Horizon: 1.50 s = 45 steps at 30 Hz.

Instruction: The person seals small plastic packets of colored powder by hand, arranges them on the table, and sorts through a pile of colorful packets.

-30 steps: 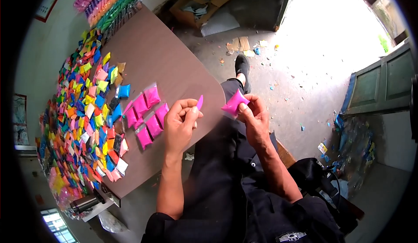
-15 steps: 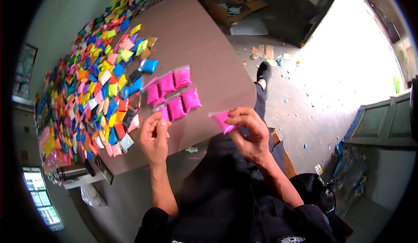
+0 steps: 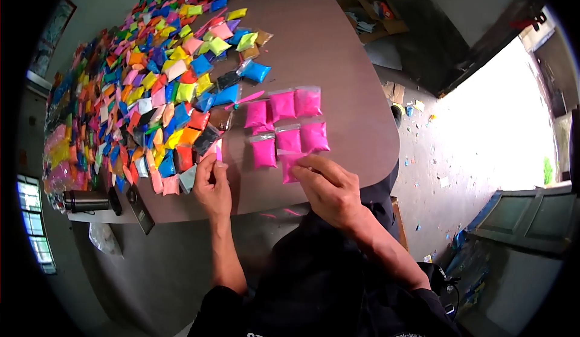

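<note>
Between the fingertips of my left hand is a small pink piece, held upright near the table's front edge. My right hand pinches a pink packet at its right side, just below the rows of other pink packets. Those packets lie flat on the brown table in two rows. A thin pink strip lies at their upper left. The big pile of coloured packets spreads to the left of both hands.
A metal flask and a dark flat object are at the table's left front edge. An open cardboard box is on the floor behind the table. Scraps litter the floor at the right, near a green door panel.
The view has turned toward the table. My right hand has carried its pink packet from beyond the table edge to beside the rows; my left hand has moved left, near the pile.
</note>
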Motion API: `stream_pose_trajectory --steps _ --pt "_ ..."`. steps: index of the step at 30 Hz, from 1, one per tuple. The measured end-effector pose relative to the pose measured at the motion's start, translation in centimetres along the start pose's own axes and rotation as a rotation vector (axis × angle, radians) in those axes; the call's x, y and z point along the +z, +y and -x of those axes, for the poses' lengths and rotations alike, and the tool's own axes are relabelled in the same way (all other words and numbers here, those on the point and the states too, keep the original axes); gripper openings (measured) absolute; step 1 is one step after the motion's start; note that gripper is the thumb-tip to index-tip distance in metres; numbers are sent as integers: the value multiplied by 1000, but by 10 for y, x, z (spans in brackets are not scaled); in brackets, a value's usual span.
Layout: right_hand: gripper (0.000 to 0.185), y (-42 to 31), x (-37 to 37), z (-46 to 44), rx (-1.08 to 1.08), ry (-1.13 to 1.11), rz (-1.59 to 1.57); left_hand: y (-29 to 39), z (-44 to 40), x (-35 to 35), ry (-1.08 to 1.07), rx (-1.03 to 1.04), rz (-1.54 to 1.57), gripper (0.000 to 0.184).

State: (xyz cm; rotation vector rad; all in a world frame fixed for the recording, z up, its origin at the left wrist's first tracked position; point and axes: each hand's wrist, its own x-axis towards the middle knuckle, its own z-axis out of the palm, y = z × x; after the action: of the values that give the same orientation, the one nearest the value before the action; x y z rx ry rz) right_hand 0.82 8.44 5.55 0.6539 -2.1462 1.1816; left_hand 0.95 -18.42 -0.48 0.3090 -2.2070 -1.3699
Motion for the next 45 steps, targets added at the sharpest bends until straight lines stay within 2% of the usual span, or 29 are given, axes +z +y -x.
stream_pose_trajectory --steps 2,6,12,14,27,42,45 --pt "30 1 16 -9 20 -80 -2 12 -1 2 -14 -102 71 21" --pt "31 10 48 -20 -27 -144 26 17 -2 2 -39 -76 39 20" --pt "35 9 69 -20 34 -238 91 18 -3 0 -51 -92 45 20" --pt "36 7 68 -22 -30 -255 173 18 -3 0 -61 -108 62 20" --pt "36 -2 65 -26 -78 -270 211 14 -4 0 -64 -96 46 19" --pt "20 -6 41 1 -2 -188 62 17 -1 1 -91 -75 -16 17" --pt "17 -1 29 2 41 -184 68 23 2 6 -48 51 -165 14"
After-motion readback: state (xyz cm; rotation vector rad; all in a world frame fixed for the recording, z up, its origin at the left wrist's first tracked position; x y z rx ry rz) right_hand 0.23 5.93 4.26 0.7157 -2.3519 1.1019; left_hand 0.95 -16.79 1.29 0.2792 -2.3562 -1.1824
